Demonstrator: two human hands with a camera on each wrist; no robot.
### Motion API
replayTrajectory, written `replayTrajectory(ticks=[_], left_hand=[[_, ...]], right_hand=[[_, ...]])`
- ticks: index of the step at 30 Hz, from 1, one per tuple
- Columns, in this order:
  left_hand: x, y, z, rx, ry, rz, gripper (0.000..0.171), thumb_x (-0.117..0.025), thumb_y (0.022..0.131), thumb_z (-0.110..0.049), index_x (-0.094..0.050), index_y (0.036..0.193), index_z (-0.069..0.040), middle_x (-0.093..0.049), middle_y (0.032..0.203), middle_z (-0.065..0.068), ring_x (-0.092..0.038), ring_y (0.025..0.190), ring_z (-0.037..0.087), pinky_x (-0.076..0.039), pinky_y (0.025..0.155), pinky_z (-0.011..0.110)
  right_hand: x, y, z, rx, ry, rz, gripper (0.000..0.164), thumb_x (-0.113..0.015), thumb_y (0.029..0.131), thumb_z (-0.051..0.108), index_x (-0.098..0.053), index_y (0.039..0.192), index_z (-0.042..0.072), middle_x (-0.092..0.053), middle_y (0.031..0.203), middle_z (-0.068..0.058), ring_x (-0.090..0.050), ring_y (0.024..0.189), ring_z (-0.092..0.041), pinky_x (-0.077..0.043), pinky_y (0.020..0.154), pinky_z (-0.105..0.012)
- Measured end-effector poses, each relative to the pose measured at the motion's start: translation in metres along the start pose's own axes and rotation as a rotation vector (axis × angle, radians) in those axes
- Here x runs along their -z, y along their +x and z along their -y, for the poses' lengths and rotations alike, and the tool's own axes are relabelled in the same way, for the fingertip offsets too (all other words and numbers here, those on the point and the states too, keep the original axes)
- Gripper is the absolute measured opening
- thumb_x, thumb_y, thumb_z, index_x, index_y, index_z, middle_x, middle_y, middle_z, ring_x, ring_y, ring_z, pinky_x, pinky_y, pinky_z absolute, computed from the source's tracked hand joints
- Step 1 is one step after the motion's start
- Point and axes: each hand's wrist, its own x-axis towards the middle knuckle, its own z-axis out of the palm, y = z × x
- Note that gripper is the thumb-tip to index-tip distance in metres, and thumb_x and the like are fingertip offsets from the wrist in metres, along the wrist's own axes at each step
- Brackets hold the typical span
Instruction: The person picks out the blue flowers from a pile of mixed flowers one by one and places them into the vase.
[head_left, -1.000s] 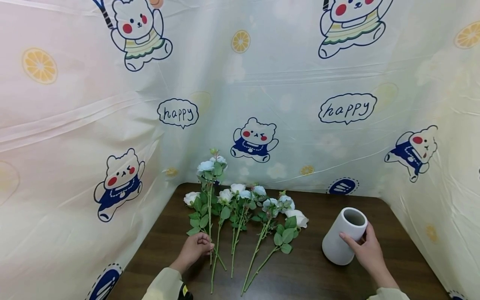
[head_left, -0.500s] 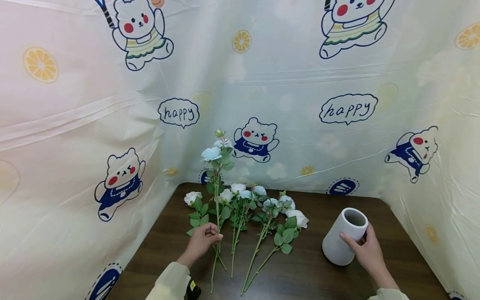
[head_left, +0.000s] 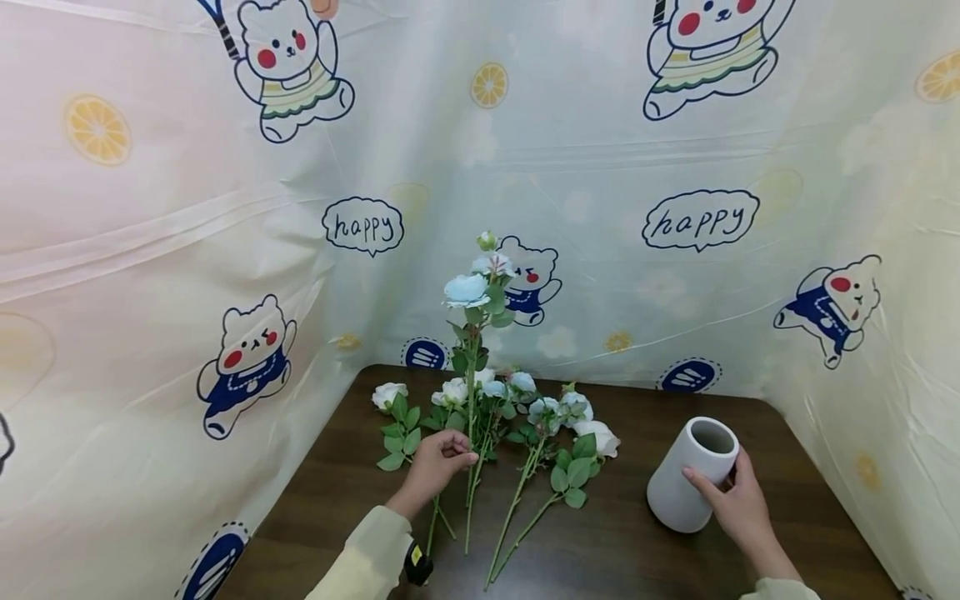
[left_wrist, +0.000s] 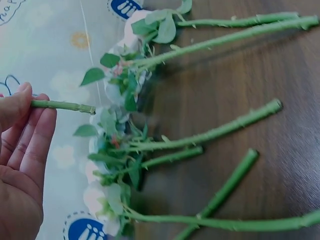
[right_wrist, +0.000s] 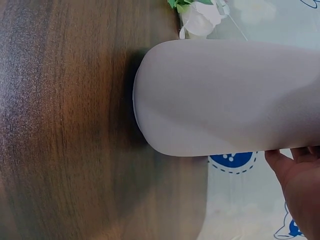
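The white vase (head_left: 675, 492) rests at the right of the dark tabletop (head_left: 600, 550); whether it is quite upright I can't tell from my feeds. I read the step in hand as holding one flower aloft while the vase is steadied; the next move, I judge, calls for a firm pinch on a thin, top-heavy stem and room above the other blooms.

By count, largest first: one tabletop, one vase, seven flowers, two hands. Six loose flowers (head_left: 543, 410) lie to the left of the vase, some stems crossing, and one raised flower (head_left: 472, 337) is up over them. The blooms overlap too much for me to number. The right hand (head_left: 738, 504) grips the vase's upper part, thumb in front, fingers behind. The left hand (head_left: 435, 465) pinches the raised flower low on its stem, the short cut end (left_wrist: 87, 108) poking free. Smallest, one greenish bud (head_left: 487, 241) tips that flower.
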Motion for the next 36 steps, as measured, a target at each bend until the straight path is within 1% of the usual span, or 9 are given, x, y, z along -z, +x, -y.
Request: replayTrajectory(ticks=[6, 15, 19, 21, 22, 27, 32, 34, 36], left_hand=[[-0.010, 0.006, -0.014, -0.015, -0.022, 0.012, 0.010, -0.076, 0.085, -0.008, -0.066, 0.087, -0.004, -0.067, 0.079, 0.005, -0.063, 0.070, 0.018, -0.055, 0.066, 0.040], [-0.029, 0.013, -0.033, -0.040, -0.114, 0.045, 0.011, -0.076, 0.084, -0.005, -0.068, 0.089, -0.001, -0.069, 0.082, 0.006, -0.063, 0.072, 0.016, -0.054, 0.065, 0.030], [-0.034, 0.014, -0.046, -0.040, -0.140, 0.058, 0.011, -0.075, 0.084, -0.002, -0.067, 0.088, 0.002, -0.069, 0.082, 0.008, -0.064, 0.072, 0.018, -0.055, 0.065, 0.037], [-0.034, 0.013, -0.057, -0.048, -0.148, 0.070, 0.011, -0.075, 0.084, -0.002, -0.066, 0.089, 0.003, -0.069, 0.083, 0.011, -0.064, 0.072, 0.019, -0.055, 0.066, 0.040], [-0.034, 0.013, -0.062, -0.053, -0.148, 0.077, 0.012, -0.075, 0.084, -0.002, -0.066, 0.089, 0.005, -0.069, 0.084, 0.013, -0.064, 0.072, 0.020, -0.055, 0.066, 0.040], [-0.038, 0.016, -0.079, -0.060, -0.172, 0.102, 0.010, -0.073, 0.086, 0.000, -0.065, 0.089, 0.006, -0.069, 0.084, 0.015, -0.065, 0.073, 0.026, -0.054, 0.064, 0.029], [-0.045, 0.022, -0.085, -0.057, -0.190, 0.112, 0.011, -0.074, 0.085, -0.002, -0.067, 0.091, 0.004, -0.068, 0.085, 0.009, -0.065, 0.075, 0.023, -0.054, 0.066, 0.027], [-0.047, 0.024, -0.086, -0.064, -0.189, 0.115, 0.012, -0.074, 0.085, -0.003, -0.067, 0.091, 0.005, -0.068, 0.085, 0.008, -0.064, 0.074, 0.018, -0.053, 0.065, 0.027], [-0.048, 0.025, -0.088, -0.069, -0.190, 0.120, 0.014, -0.074, 0.086, -0.004, -0.066, 0.092, 0.005, -0.068, 0.085, 0.006, -0.064, 0.074, 0.017, -0.053, 0.065, 0.027]], right_hand=[[0.000, 0.001, 0.001, 0.009, 0.005, 0.006, 0.085, -0.076, 0.087, 0.023, -0.022, 0.147, -0.004, -0.043, 0.133, -0.030, -0.044, 0.118, -0.040, -0.028, 0.075, 0.001], [0.000, -0.001, 0.000, 0.000, 0.009, -0.009, 0.085, -0.076, 0.087, 0.024, -0.023, 0.148, -0.003, -0.043, 0.134, -0.029, -0.044, 0.117, -0.039, -0.028, 0.076, 0.002], [0.000, 0.000, -0.001, 0.001, 0.014, -0.014, 0.083, -0.076, 0.087, 0.023, -0.025, 0.147, -0.003, -0.044, 0.134, -0.028, -0.046, 0.113, -0.012, -0.029, 0.076, 0.002], [0.000, 0.001, -0.001, 0.003, 0.019, -0.011, 0.082, -0.076, 0.087, 0.023, -0.025, 0.147, -0.003, -0.044, 0.133, -0.027, -0.044, 0.109, -0.007, -0.031, 0.077, 0.001], [0.001, 0.001, -0.001, -0.002, 0.021, -0.005, 0.083, -0.076, 0.087, 0.023, -0.025, 0.147, -0.003, -0.044, 0.133, -0.027, -0.044, 0.109, -0.007, -0.032, 0.076, 0.000], [0.005, 0.004, 0.005, -0.003, 0.037, 0.017, 0.090, -0.074, 0.088, 0.025, -0.016, 0.151, -0.002, -0.038, 0.138, -0.028, -0.042, 0.117, -0.036, -0.032, 0.074, -0.002], [0.010, 0.007, 0.017, 0.027, 0.054, -0.026, 0.092, -0.075, 0.088, 0.020, -0.013, 0.153, 0.000, -0.035, 0.142, -0.028, -0.039, 0.120, -0.037, -0.030, 0.080, 0.000], [0.013, 0.008, 0.023, 0.035, 0.058, -0.045, 0.091, -0.075, 0.087, 0.020, -0.014, 0.153, 0.002, -0.035, 0.144, -0.026, -0.038, 0.123, -0.037, -0.028, 0.086, 0.000], [0.016, 0.009, 0.029, 0.048, 0.070, -0.051, 0.092, -0.075, 0.088, 0.019, -0.014, 0.154, 0.004, -0.033, 0.147, -0.025, -0.035, 0.130, -0.037, -0.027, 0.095, -0.006]])
